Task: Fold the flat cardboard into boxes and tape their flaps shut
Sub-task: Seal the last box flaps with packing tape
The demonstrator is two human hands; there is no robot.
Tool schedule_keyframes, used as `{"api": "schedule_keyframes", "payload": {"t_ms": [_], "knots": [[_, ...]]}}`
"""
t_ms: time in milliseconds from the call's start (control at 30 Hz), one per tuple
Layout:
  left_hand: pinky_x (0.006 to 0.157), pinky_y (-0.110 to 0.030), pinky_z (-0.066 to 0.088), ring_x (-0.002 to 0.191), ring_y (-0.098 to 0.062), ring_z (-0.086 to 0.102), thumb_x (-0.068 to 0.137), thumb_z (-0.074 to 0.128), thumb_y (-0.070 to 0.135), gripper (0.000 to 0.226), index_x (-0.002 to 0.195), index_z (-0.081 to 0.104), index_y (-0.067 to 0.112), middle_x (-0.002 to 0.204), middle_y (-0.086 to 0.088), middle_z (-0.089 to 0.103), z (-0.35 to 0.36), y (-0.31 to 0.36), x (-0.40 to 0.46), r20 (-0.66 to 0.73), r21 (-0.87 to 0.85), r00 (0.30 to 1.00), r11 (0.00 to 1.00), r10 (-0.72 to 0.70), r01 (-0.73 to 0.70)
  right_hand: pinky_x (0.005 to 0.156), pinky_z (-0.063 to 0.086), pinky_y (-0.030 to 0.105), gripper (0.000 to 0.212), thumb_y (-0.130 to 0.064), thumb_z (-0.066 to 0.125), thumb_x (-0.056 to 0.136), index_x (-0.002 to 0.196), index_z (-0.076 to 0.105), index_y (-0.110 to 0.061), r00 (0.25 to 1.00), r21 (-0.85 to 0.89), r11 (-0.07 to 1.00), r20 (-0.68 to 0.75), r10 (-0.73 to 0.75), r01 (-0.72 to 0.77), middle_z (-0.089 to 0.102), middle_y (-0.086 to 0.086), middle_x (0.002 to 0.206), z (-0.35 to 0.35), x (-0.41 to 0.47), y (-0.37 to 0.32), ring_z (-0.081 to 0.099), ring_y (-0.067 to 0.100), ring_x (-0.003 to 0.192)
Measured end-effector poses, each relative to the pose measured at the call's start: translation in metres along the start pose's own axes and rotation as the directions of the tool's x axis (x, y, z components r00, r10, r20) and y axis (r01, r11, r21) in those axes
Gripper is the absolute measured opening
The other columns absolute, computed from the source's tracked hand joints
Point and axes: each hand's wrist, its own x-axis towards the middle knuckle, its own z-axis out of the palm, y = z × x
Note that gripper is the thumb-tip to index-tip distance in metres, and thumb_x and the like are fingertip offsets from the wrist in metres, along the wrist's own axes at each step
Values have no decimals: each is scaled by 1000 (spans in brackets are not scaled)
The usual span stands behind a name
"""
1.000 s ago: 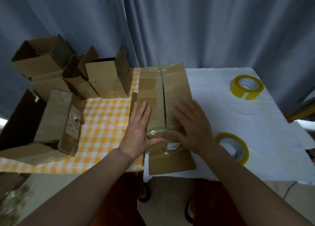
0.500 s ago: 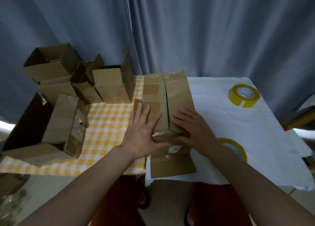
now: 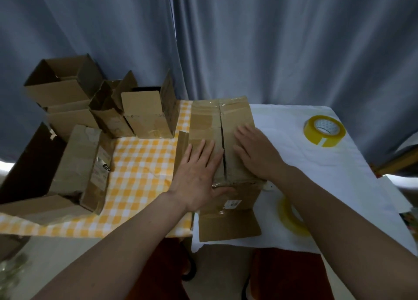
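A brown cardboard box (image 3: 235,116) lies in the middle of the table, its two top flaps closed with a dark seam between them. My left hand (image 3: 199,175) presses flat on the left flap, thumb along the box's near edge. My right hand (image 3: 255,150) lies flat on the right flap, fingers straight. One loose flap (image 3: 228,223) sticks out toward me past the near edge. A yellow tape roll (image 3: 324,130) sits on the white cloth at the far right. Another tape roll (image 3: 291,216) lies near the front, partly hidden by my right forearm.
Several folded open boxes (image 3: 144,114) stand at the back left on the yellow checked cloth (image 3: 140,164). More cardboard (image 3: 81,164) lies at the left edge. A grey curtain (image 3: 248,39) hangs behind the table. The white cloth (image 3: 305,164) covers the right half.
Both hands slid farther away along the flaps, my right hand most. The camera tilted up a little, so the table sits lower in view.
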Motion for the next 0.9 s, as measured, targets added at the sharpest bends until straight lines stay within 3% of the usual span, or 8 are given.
{"api": "schedule_keyframes", "payload": {"t_ms": [100,167,233,400,567,667,733,900], "knots": [[120,-48,0,148,-24,-13,72,14,88,100,153,4,30,162,-6,-6,4,-7,-6,-44,-96,999,995,-15,11,113,4,20,54,-28,37,101,150,18,-16,988,435,895,-61,143,-103,12,-3,158,7,9,1,6,9,144],[119,-45,5,148,-23,-12,72,21,89,96,152,5,37,161,-6,-7,6,-21,-14,-91,-209,996,978,-22,2,111,18,18,52,-34,38,101,149,21,-25,946,801,586,-86,314,-122,22,-12,153,11,4,-5,22,1,138],[118,-44,10,148,-20,-11,75,29,85,92,151,3,41,162,-2,-6,9,-44,-29,-110,-309,993,951,-41,5,106,33,27,45,-38,37,101,144,31,-28,839,963,232,-13,544,-135,38,-10,144,18,-3,-4,40,7,128],[119,-48,15,149,-16,2,88,22,75,78,152,8,33,161,2,7,8,-88,-71,-102,-464,987,883,-123,62,90,48,42,35,-43,34,99,103,54,-14,627,714,167,448,637,-680,58,12,107,58,-37,-14,57,28,98],[120,-36,17,145,0,9,101,25,44,55,151,12,26,158,8,15,1,-61,-86,-209,-609,947,790,-246,71,85,53,39,47,-56,40,94,113,63,-20,643,788,-233,604,471,-569,67,7,111,58,-46,-42,63,24,99],[118,-47,21,146,-14,20,100,35,19,51,149,23,22,156,-3,28,-6,-35,-88,-327,-667,880,744,-344,43,84,55,43,53,-62,47,87,119,61,-23,705,796,-210,602,375,-568,70,6,109,41,-52,-49,67,25,98],[118,-46,21,145,-14,20,99,42,22,53,148,22,28,155,1,28,-12,-23,-91,-362,-712,846,702,-391,20,60,59,33,42,-60,51,86,104,64,-25,734,828,-176,555,392,-532,75,0,86,21,-57,-47,72,20,78],[99,-13,37,124,0,45,97,43,42,47,139,34,25,133,25,46,-18,4,-102,-317,-895,793,440,-520,-70,41,42,5,16,-30,56,92,108,53,-32,854,957,57,228,468,-286,64,-26,62,-28,-63,-41,60,-13,54]]}}
